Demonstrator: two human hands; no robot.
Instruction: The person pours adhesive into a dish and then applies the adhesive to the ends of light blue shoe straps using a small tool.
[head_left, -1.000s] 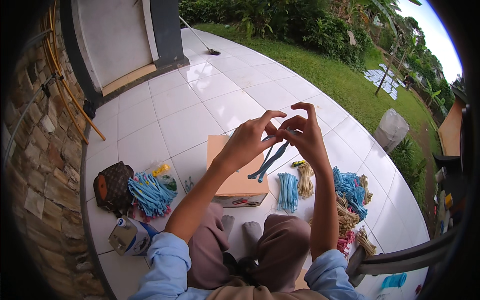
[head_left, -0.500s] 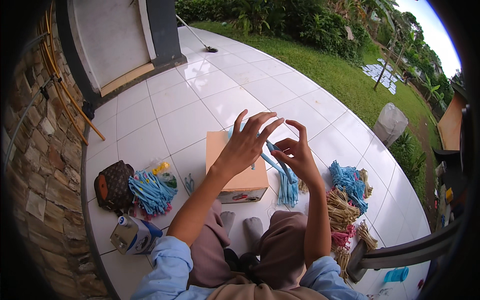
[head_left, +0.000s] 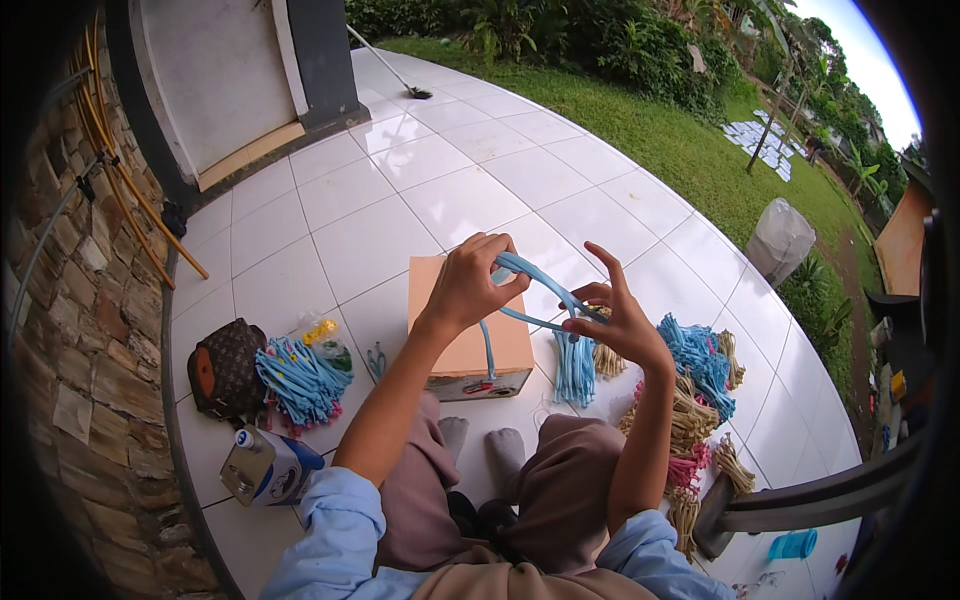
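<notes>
A light-blue fabric strap [head_left: 540, 275] is stretched as a loop between my two hands, above a cardboard box [head_left: 470, 350]. My left hand [head_left: 472, 280] is closed on the loop's left end, its fingers curled and thumb pressed in. At the other end, my right hand [head_left: 628, 325] grips the strap between thumb and bent fingers, its index finger pointing up. One length of the strap [head_left: 488, 350] hangs down before the box. Beside the box lies a bundle of blue straps [head_left: 575, 370].
On the left are a brown patterned bag [head_left: 225, 370], a pile of blue straps [head_left: 300, 380] and a metal can [head_left: 270, 468]. Right of my knees lie more blue straps [head_left: 695, 360] and beige bundles [head_left: 685, 425]. A dark curved bar [head_left: 800, 505] stands at lower right.
My left hand has gone from spread fingers to a closed grip on the strap. My right hand has lowered slightly, and the strap has opened into a wider loop.
</notes>
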